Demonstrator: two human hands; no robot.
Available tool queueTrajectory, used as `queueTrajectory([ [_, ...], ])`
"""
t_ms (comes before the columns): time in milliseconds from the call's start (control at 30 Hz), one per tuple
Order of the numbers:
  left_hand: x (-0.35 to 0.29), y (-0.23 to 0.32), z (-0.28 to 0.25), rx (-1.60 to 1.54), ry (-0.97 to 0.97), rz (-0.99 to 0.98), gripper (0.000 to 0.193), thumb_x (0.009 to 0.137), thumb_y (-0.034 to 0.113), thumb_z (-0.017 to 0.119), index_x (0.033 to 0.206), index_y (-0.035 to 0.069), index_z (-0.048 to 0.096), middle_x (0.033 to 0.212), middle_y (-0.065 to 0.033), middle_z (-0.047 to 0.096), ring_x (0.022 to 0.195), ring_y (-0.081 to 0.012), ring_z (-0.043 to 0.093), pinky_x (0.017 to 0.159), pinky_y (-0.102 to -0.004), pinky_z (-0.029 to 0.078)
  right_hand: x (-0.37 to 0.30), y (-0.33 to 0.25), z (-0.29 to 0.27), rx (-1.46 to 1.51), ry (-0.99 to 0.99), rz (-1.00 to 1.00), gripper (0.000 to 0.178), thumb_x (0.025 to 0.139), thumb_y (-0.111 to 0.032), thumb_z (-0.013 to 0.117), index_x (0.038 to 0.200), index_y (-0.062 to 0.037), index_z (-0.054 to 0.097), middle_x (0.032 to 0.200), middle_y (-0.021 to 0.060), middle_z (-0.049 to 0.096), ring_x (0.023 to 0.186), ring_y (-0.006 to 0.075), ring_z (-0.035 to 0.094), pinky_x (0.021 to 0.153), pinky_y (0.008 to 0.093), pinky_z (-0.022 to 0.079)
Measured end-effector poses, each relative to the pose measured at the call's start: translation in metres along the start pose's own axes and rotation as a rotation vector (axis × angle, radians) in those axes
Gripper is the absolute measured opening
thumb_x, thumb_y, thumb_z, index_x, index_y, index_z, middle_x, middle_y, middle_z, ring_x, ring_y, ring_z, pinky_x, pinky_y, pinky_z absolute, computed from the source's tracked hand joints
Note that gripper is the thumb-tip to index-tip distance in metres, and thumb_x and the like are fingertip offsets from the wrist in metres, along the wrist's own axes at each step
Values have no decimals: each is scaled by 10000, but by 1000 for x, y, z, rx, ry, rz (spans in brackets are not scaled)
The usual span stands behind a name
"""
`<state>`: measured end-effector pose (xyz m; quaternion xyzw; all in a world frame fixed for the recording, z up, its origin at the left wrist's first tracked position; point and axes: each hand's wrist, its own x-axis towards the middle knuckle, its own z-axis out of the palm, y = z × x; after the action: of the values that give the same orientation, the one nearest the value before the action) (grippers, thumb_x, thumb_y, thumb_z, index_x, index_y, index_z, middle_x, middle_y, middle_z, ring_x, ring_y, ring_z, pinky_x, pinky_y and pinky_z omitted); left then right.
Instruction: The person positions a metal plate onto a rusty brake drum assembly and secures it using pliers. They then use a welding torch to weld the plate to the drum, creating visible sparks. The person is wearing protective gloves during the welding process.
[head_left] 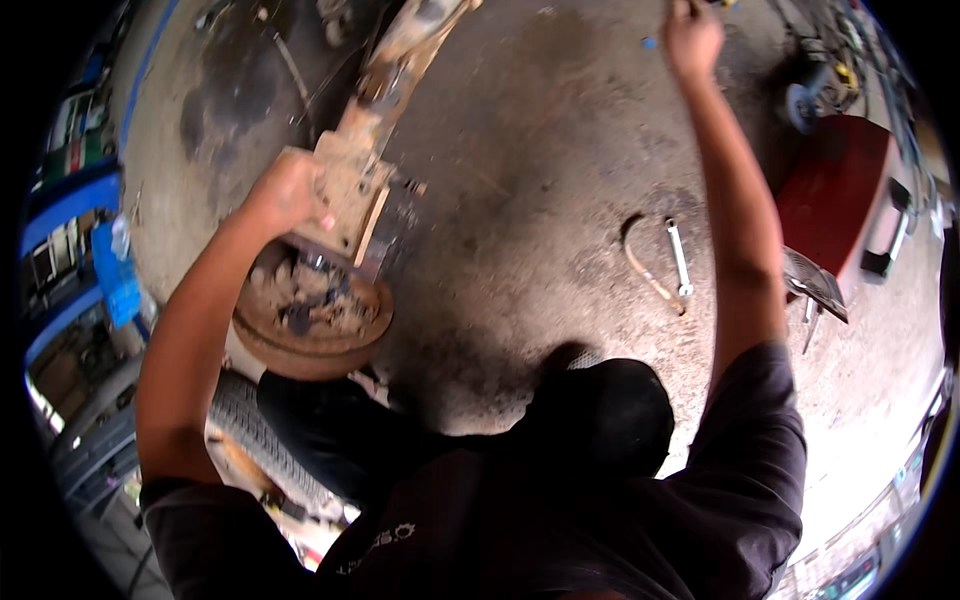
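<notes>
My left hand (288,195) is closed over the near left edge of a dirty, rusty metal plate (345,185), its thumb lying on the plate's face. The plate is part of a long rusty axle beam (425,40) that runs up to the top of the view. Below the plate sits a round rusty brake drum (315,345), with dirt-caked parts showing inside it. Stretched far forward at the upper right, my right hand (692,42) has its fingers curled together. What they hold, if anything, is cut off by the top edge.
On the stained concrete floor lie a combination wrench (679,258) and a curved thin hose (643,262). A red metal box (835,195) stands at the right, with an angle grinder (803,100) beyond it. Blue shelving (75,200) lines the left; a tyre (255,430) lies by my left leg.
</notes>
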<state>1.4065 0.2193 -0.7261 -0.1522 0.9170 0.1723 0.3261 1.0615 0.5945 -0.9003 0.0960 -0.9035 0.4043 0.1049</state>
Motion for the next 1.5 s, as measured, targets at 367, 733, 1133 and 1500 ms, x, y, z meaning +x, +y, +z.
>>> queueTrajectory([
  [367,3,9,7,166,-26,-134,353,577,122,864,733,-50,597,791,-222,628,772,-393,623,720,-450,484,234,262,57,-796,-343,196,372,968,-274,466,1166,-11,640,1147,60,664,995,163,627,837,326,478],
  [733,7,12,1,166,-77,-150,325,607,118,867,809,-33,663,792,-196,663,791,-355,676,721,-449,519,319,375,89,-773,-381,323,651,924,-557,465,1312,-53,606,1327,76,611,1176,189,583,1019,350,426],
  [1133,-10,9,-11,167,-72,-164,313,573,107,877,780,-11,675,777,-177,681,803,-356,685,711,-465,523,322,370,107,-36,-294,715,859,848,-752,480,1231,-3,654,1165,210,680,1049,300,663,869,380,528],
  [1500,-16,-13,16,75,-15,-98,296,602,27,849,633,-19,558,671,-180,610,682,-333,639,617,-454,485,-69,175,45,-382,-601,204,689,873,-682,514,911,-31,737,845,201,708,744,339,697,684,464,535],
])
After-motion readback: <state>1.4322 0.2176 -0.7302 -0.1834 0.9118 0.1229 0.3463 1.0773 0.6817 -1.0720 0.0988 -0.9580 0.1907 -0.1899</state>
